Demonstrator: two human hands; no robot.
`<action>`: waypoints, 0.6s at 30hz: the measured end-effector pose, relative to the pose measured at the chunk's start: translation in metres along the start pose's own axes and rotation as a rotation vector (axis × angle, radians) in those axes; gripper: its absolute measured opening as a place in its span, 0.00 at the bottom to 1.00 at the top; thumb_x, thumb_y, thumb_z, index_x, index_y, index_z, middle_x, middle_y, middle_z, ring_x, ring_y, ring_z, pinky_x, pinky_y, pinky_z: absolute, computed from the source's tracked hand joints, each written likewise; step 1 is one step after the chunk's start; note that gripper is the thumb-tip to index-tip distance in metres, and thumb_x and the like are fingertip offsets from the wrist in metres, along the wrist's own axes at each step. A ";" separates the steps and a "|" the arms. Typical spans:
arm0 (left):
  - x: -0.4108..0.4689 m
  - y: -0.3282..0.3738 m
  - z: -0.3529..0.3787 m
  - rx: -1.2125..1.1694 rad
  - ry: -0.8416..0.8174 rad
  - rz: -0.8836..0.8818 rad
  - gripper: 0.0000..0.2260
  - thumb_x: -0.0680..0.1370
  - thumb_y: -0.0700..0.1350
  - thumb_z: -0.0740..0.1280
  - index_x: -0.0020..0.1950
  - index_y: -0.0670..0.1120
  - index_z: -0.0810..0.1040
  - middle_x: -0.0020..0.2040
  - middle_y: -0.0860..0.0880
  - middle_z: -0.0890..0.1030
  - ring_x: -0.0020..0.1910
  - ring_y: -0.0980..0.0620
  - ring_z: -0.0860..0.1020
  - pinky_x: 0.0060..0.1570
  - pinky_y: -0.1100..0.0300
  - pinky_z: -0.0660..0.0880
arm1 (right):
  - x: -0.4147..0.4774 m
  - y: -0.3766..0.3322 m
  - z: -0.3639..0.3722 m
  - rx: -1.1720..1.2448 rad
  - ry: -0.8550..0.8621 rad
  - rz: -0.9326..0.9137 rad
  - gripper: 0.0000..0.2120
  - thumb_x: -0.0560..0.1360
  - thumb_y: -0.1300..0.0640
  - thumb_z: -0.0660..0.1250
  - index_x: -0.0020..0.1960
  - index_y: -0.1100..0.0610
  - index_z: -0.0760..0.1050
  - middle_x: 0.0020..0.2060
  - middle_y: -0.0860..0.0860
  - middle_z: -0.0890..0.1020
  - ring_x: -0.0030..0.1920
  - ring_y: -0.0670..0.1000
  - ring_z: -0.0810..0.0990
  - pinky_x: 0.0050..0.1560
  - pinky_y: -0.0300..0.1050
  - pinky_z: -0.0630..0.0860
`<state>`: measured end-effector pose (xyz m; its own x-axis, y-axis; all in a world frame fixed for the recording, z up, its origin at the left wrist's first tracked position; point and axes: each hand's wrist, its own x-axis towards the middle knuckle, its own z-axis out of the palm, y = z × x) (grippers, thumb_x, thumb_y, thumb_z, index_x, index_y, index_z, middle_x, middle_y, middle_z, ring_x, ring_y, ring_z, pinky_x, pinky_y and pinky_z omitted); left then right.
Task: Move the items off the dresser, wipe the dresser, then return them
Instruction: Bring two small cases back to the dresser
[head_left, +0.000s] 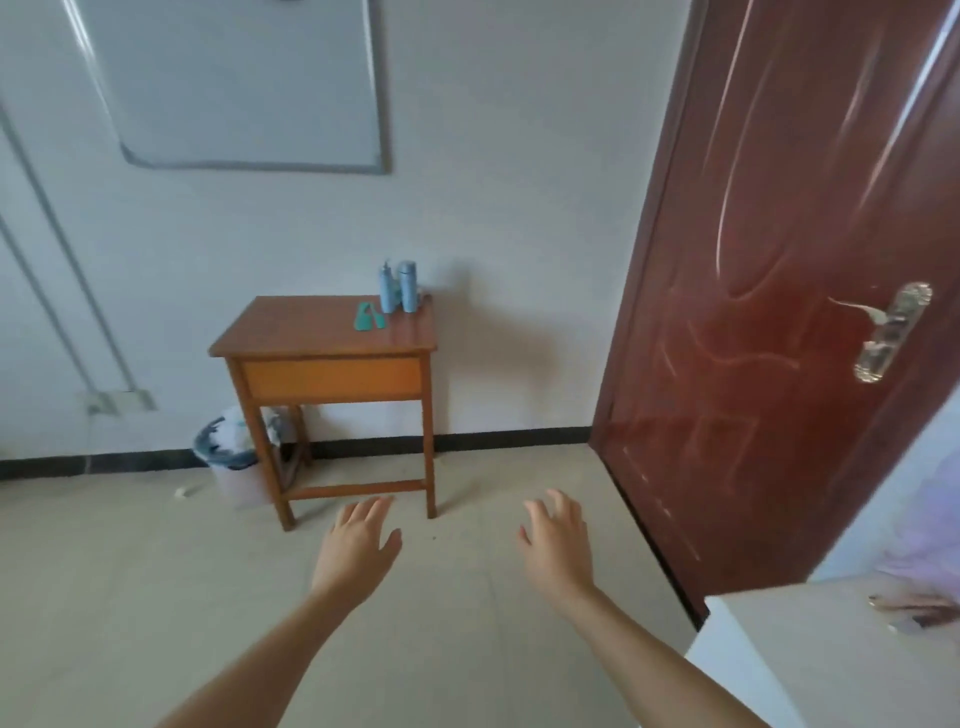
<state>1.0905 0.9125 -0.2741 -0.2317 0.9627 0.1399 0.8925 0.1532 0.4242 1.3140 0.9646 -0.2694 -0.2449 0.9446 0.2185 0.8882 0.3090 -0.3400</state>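
A small brown wooden dresser (301, 332) with an orange drawer front stands against the far wall. On its back right corner stand two light blue bottles (398, 287), one with a pump top. Two teal flat items (368, 317) lie just in front of the bottles. My left hand (358, 545) and my right hand (556, 540) are stretched out over the floor, well short of the dresser, palms down, fingers spread, holding nothing.
A bin (231, 457) with a lined bag stands under the dresser's left side. A dark red door (779, 291) with a metal handle stands open on the right. A white surface (831, 654) with small items sits at the lower right. A whiteboard (244, 83) hangs above.
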 end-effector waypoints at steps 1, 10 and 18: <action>0.000 -0.027 -0.015 -0.014 0.024 -0.031 0.22 0.79 0.49 0.60 0.73 0.47 0.62 0.71 0.49 0.67 0.71 0.49 0.61 0.70 0.55 0.62 | 0.010 -0.025 0.008 0.000 0.004 -0.044 0.17 0.80 0.53 0.57 0.67 0.55 0.67 0.71 0.54 0.61 0.72 0.53 0.57 0.68 0.41 0.60; 0.001 -0.182 -0.099 -0.031 0.197 -0.197 0.20 0.79 0.47 0.61 0.70 0.45 0.66 0.69 0.47 0.70 0.69 0.48 0.63 0.67 0.56 0.63 | 0.067 -0.184 0.075 -0.004 -0.056 -0.293 0.16 0.77 0.53 0.62 0.62 0.57 0.73 0.67 0.59 0.69 0.69 0.59 0.64 0.65 0.51 0.64; 0.066 -0.207 -0.095 -0.048 0.173 -0.194 0.22 0.79 0.48 0.60 0.72 0.47 0.64 0.71 0.50 0.67 0.71 0.51 0.61 0.68 0.58 0.63 | 0.147 -0.198 0.099 -0.063 -0.040 -0.311 0.16 0.77 0.51 0.59 0.63 0.55 0.72 0.69 0.55 0.66 0.71 0.55 0.60 0.67 0.49 0.62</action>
<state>0.8540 0.9235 -0.2679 -0.4631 0.8632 0.2009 0.8066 0.3166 0.4991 1.0637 1.0529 -0.2603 -0.5225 0.8098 0.2669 0.7904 0.5774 -0.2045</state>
